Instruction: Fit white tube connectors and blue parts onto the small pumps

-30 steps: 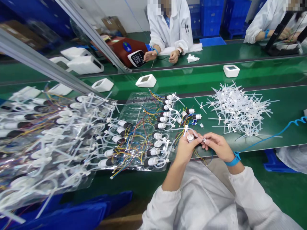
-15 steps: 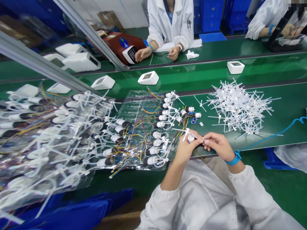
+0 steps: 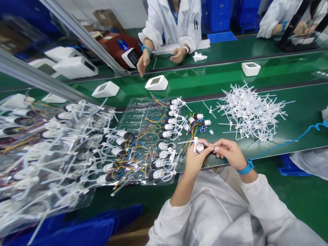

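Note:
My left hand (image 3: pixel 196 155) is closed around a small white pump (image 3: pixel 200 147) with a white tube connector (image 3: pixel 195 140) and pale tubing at its top. Against its thumb and fingertips, my right hand (image 3: pixel 228 152) pinches something tiny, mostly hidden by the fingers. Thin wires hang below both hands. Just beyond the left hand lie loose white pumps (image 3: pixel 205 122) with coloured wires and small blue-and-white parts (image 3: pixel 203 128). A heap of tubing pieces with white connectors (image 3: pixel 252 111) lies beyond my right hand.
Rows of tubed pumps (image 3: pixel 159 164) lie on transparent plastic trays (image 3: pixel 135 116) at left. White monitors (image 3: pixel 156 83) sit along the green conveyor (image 3: pixel 200 77). Opposite, a co-worker's hand (image 3: pixel 143 63) reaches towards the conveyor. A blue cord (image 3: pixel 284 145) runs from my right wristband.
The co-worker's hand has left the monitor with the lit display and moved out towards the conveyor. My hands keep nearly the same grip; the whole view has shifted slightly.

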`<state>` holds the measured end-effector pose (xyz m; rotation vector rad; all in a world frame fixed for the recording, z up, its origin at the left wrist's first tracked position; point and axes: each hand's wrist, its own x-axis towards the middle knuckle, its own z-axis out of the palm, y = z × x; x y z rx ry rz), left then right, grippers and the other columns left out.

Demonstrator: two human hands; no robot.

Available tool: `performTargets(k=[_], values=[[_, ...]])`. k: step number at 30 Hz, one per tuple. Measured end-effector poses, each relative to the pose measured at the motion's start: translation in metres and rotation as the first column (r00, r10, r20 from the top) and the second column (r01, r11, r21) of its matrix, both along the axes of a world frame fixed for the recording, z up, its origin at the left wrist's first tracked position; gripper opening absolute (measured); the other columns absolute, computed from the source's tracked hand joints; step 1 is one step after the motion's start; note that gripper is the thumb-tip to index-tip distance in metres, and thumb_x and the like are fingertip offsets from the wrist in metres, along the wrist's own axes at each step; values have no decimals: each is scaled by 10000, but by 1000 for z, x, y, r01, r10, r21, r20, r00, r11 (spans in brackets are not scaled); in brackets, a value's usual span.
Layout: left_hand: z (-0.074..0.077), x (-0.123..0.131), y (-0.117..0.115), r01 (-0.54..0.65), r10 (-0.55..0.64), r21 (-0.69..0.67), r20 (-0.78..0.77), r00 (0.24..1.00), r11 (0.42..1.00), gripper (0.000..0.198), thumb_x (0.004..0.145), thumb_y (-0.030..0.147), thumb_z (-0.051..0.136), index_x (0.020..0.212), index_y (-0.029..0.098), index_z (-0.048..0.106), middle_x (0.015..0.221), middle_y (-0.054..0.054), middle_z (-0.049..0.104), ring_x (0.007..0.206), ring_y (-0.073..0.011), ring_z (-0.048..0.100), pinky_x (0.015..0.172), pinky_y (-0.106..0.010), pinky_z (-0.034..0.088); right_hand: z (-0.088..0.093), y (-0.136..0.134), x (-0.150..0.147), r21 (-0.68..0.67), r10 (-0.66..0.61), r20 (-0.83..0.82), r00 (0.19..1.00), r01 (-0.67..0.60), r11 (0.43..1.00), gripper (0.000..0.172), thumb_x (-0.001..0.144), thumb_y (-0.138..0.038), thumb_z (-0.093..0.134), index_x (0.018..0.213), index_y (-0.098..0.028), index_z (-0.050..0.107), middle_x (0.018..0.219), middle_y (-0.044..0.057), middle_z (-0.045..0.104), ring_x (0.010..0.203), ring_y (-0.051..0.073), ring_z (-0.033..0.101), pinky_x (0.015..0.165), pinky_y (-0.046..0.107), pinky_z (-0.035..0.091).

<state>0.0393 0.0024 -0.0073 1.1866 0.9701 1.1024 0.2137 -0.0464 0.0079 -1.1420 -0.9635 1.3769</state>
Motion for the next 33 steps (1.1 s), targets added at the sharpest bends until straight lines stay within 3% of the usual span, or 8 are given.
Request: performTargets(k=[4,9,14,20,33], values=[[-10,-2,-1,-13,12,16,53,999,1000,187,847,292,923,950,208,792,925,-42,823,880,-212,792,859,-317,626,-1,3,-2,6,-20,-36,999,20,1000,358,860,-520,926,975,-206,797,737,-1,711,650,157,631,621,285,533],[-4,-3,-4,-69,87,165,-102,991,984,139,871,273,905,966,207,830,960,-61,833,925,-229,800,898,-346,642,-4,2,-2,9,-79,-55,995,80,997,338,819,-451,964,999,-207,813,825,25,766,721,165,675,683,291,569],[1,-2,-4,-59,84,297,-72,994,953,47,918,260,859,935,221,839,1002,-64,834,985,-230,795,933,-354,642,-4,0,-4,3,-88,-47,995,88,996,326,833,-450,954,1006,-206,824,829,31,770,742,174,695,695,295,589],[4,-2,-7,-97,142,274,-151,978,957,79,896,282,872,928,212,851,917,-58,829,876,-223,794,841,-341,650,-4,0,-6,14,-74,-32,997,74,997,312,846,-447,937,998,-201,820,832,37,773,742,180,700,689,303,601],[3,-2,-6,-88,118,190,-151,981,978,114,837,291,908,838,213,825,836,-51,822,787,-211,805,755,-313,658,-1,2,-4,19,-90,-56,994,91,996,241,830,-386,931,947,-197,837,805,34,781,684,166,677,651,298,570]])
